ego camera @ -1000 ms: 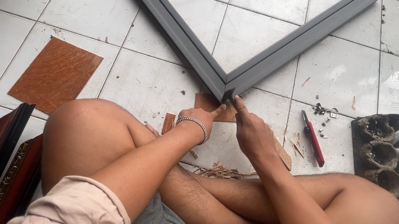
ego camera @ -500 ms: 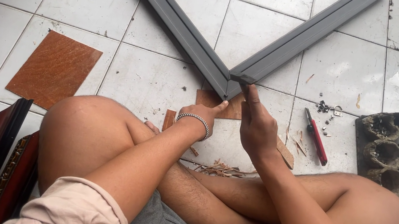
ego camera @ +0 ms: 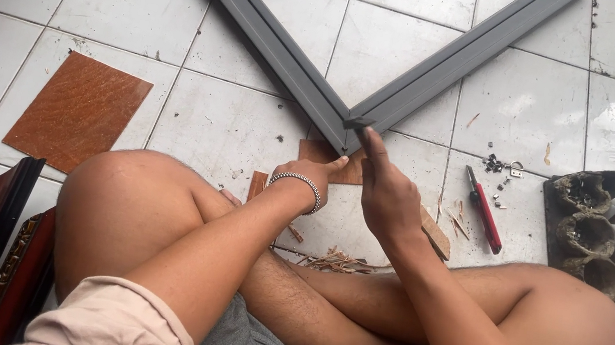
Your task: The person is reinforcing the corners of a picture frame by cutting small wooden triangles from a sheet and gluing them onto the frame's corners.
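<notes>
Seated cross-legged on the tiled floor (ego camera: 232, 127), with the mitred corner of a grey frame (ego camera: 350, 117) lying near the floor's middle, just ahead of the knees. Right hand (ego camera: 386, 198) closed, thumb pressed onto the frame's corner tip; left hand (ego camera: 312, 177), grip curled shut, resting on a brown board (ego camera: 327, 155) under that corner. Red-handled knife (ego camera: 484, 212) just right, egg carton (ego camera: 593, 233) beyond, brown sheet (ego camera: 77, 113) well left.

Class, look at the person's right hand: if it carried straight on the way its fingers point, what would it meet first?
The right hand points up at the mitred corner of the grey frame; its fingertip already seems to touch it, though depth is unclear.
</notes>
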